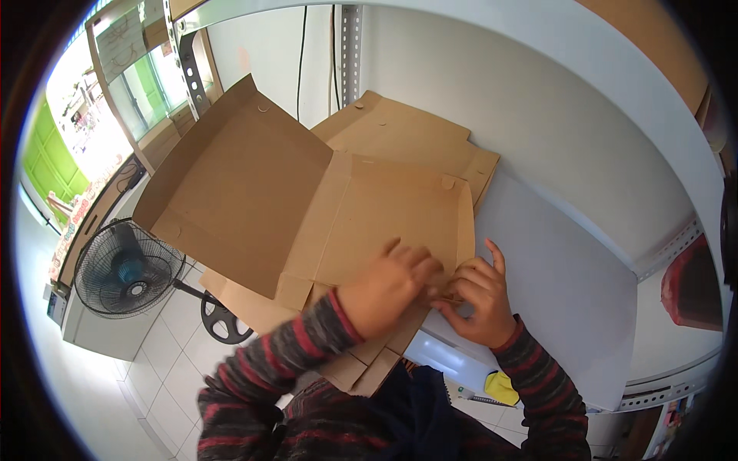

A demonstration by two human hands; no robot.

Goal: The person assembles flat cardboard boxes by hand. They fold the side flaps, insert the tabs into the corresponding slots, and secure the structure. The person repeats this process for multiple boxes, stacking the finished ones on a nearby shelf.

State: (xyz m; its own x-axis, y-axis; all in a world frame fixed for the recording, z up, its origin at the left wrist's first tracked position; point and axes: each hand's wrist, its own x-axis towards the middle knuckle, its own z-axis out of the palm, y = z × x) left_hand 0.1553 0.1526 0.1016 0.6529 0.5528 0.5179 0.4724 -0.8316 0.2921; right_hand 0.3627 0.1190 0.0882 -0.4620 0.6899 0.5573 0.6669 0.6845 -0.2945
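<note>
Cardboard box (400, 219): in the head view it lies in front of you, brown and part-folded, near the middle, turned at an angle, with its near right corner under your hands.
Lid panel (238, 184): it stands open on your left, tilted up from the fold, its outer edge bent over in a narrow flap.
Left hand (393, 288): it reaches across to the near right corner of the box, fingers curled and blurred; whether they pinch the board, you cannot tell from here.
Right hand (478, 300): it meets the left at that corner, your thumb and forefinger closed narrowly on a bit of the box's edge, the little finger raised.
Sleeves (288, 353): yours are dark with red and grey stripes.
Cardboard sheets (407, 123): more brown board lies beneath and behind the box, some jutting out toward you.
Tabletop (553, 269): pale grey, it spreads to your right, below a white wall (492, 92).
Fan (127, 269): black-caged, it stands at your left above a tiled floor (165, 384).
Yellow item (501, 388): it shows just below your right wrist.
</note>
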